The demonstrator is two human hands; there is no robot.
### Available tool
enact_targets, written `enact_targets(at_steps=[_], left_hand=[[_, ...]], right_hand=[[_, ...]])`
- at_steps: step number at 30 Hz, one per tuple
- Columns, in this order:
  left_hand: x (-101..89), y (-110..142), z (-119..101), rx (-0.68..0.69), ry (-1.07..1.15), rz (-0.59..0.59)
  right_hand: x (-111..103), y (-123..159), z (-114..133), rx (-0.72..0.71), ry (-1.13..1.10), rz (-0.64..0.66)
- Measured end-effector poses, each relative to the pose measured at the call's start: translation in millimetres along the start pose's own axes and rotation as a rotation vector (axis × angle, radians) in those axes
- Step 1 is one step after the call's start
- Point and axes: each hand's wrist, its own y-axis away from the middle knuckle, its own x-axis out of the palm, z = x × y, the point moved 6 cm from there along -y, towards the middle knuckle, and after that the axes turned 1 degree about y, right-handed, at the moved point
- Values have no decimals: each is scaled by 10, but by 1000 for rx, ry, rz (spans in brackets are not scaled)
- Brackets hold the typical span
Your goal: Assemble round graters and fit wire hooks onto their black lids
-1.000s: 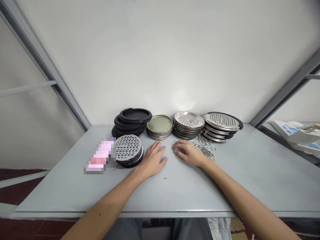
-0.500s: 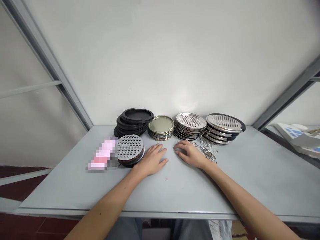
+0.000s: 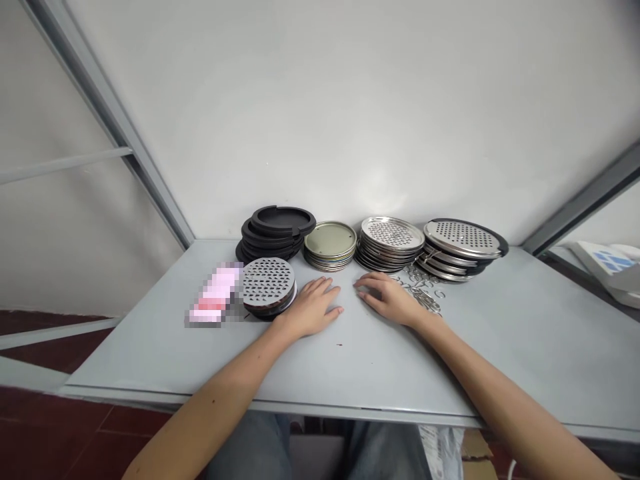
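My left hand (image 3: 314,307) lies flat on the grey table (image 3: 390,380), palm down with fingers spread, holding nothing. Just left of it is a short stack topped by a round grater plate (image 3: 269,283). My right hand (image 3: 387,297) rests on the table too, fingers apart and slightly bent, with no object in it. Beside it lie several small metal rings (image 3: 423,297). Behind the hands stand a pile of black round frames (image 3: 275,237), a stack of greenish metal discs (image 3: 331,241), a stack of perforated silver discs (image 3: 391,235) and black-rimmed round graters (image 3: 465,240).
A pixelated pink-and-white item (image 3: 217,293) lies at the table's left. A white wall (image 3: 320,113) rises behind the stacks, with grey metal posts at both sides. White and blue packages (image 3: 607,263) sit beyond the right post. A cardboard box (image 3: 476,453) is under the table.
The view has shifted slightly, so the table appears a little higher and further right. Both hands keep their place on the table.
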Motion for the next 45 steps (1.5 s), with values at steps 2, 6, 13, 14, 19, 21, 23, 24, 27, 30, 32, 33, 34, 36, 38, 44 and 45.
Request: enact_targets(at_steps=[2, 6, 13, 14, 19, 21, 23, 24, 27, 30, 32, 33, 34, 36, 38, 44, 45], left_hand=[[10, 3, 0, 4, -11, 7], [79, 54, -11, 0, -1, 39], [143, 161, -18, 25, -17, -21], [135, 162, -19, 24, -19, -32], [104, 144, -22, 20, 2, -62], [104, 139, -20, 22, 16, -60], [109, 137, -17, 24, 25, -56], [111, 136, -15, 24, 27, -55], [116, 135, -10, 25, 30, -62], [123, 132, -10, 34, 24, -76], [127, 131, -13, 43, 18, -85], [128, 132, -15, 47, 15, -89], [128, 132, -17, 50, 14, -92], [129, 135, -21, 54, 12, -92], [129, 136, -24, 50, 8, -88], [127, 136, -33, 53, 5, -80], [127, 135, -34, 53, 7, -78]], right_hand=[[21, -6, -27, 11, 4, 1], [61, -8, -83, 27, 7, -31], [104, -4, -76, 40, 53, -49], [101, -2, -73, 40, 55, -50], [105, 6, -90, 46, 59, -52], [108, 5, -94, 50, 60, -56], [112, 1, -91, 54, 61, -53], [114, 0, -90, 57, 60, -48], [118, -3, -104, 77, 43, -33], [116, 3, -139, 104, 11, -21], [116, 10, -159, 118, 1, -12], [116, 13, -166, 121, 2, -8], [116, 15, -170, 122, 6, -6], [119, 17, -174, 120, 19, -4], [122, 16, -175, 113, 27, -6], [133, 16, -185, 112, 30, -5], [133, 17, -189, 114, 31, -6]])
